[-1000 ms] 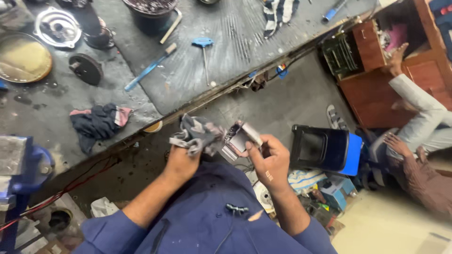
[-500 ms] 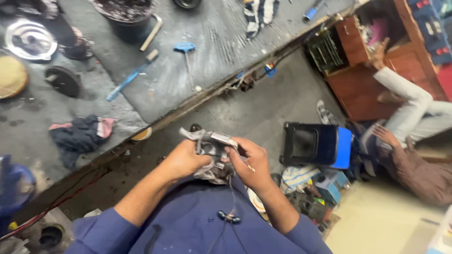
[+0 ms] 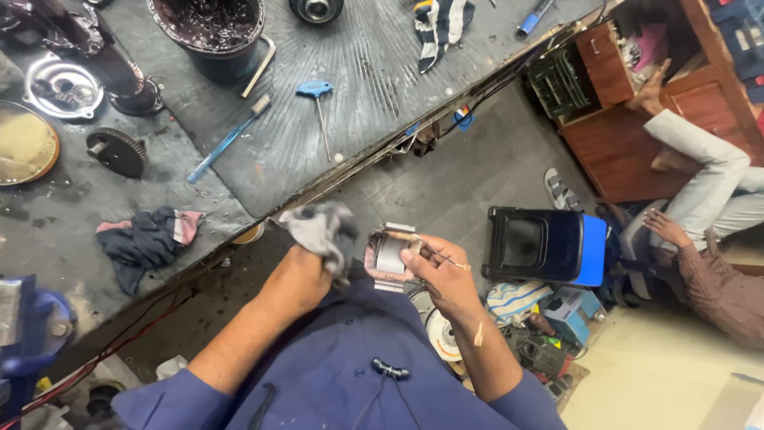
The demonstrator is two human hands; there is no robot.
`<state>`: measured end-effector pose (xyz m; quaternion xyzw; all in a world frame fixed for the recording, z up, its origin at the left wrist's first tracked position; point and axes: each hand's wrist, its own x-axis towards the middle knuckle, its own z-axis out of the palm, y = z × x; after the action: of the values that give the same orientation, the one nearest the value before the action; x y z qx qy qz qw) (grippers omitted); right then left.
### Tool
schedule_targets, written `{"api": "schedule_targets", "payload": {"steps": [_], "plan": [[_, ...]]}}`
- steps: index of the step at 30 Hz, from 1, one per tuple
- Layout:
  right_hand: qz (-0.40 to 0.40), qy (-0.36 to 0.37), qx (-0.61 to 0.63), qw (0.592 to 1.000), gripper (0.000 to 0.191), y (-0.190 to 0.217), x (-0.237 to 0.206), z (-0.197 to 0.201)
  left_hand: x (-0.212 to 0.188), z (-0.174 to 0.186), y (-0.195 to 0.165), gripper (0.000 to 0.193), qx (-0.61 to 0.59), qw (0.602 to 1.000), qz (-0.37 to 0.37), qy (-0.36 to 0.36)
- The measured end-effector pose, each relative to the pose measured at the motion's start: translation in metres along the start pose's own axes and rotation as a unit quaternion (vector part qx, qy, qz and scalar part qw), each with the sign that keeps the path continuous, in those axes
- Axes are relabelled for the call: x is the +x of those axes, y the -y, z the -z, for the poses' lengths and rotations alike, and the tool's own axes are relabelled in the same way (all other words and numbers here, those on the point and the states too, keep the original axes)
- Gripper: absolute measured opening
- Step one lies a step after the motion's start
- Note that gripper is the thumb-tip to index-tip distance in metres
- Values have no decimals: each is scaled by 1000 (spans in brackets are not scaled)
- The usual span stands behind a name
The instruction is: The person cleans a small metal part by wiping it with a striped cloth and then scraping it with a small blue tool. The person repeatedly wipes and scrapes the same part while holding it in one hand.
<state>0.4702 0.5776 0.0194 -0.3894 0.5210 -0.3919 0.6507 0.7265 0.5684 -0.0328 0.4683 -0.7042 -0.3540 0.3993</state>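
Observation:
My left hand (image 3: 296,279) is closed on a crumpled grey rag (image 3: 320,229), held just off the front edge of the workbench (image 3: 374,103). My right hand (image 3: 446,275) grips a small ring-shaped metal motor part with copper windings (image 3: 387,256), its open side facing up. A thin wire or pin sticks out from between my right fingers. The rag sits right beside the part, touching or nearly touching its left side. Both hands hover above my lap, over my blue work shirt.
On the bench lie a blue T-handle key (image 3: 317,91), a blue-handled brush (image 3: 227,139), a black gear (image 3: 118,151), a bucket of dark grease (image 3: 208,28) and a dark cloth (image 3: 147,239). A blue vise (image 3: 28,326) stands left. A black-and-blue stool (image 3: 545,247) and a seated person (image 3: 708,215) are right.
The view has shifted, and the bench looks nearer. My left hand has bunched the rag and moved it off the metal part to its left side; my right hand still holds the part.

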Motion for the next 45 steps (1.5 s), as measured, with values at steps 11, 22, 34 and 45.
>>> {"api": "schedule_targets", "payload": {"steps": [11,22,34,45], "plan": [[-11,-17,5,1000,44,-3,13,-2,28,47,-28,7,239,960,-122,79],[34,-9,44,998,41,-4,17,8,65,78,-38,10,445,895,11,14],[5,-18,31,999,37,-17,23,-20,27,2,-13,54,-345,924,137,-88],[125,47,-365,921,19,11,20,-37,8,9,-18,32,-120,982,119,79]]}}
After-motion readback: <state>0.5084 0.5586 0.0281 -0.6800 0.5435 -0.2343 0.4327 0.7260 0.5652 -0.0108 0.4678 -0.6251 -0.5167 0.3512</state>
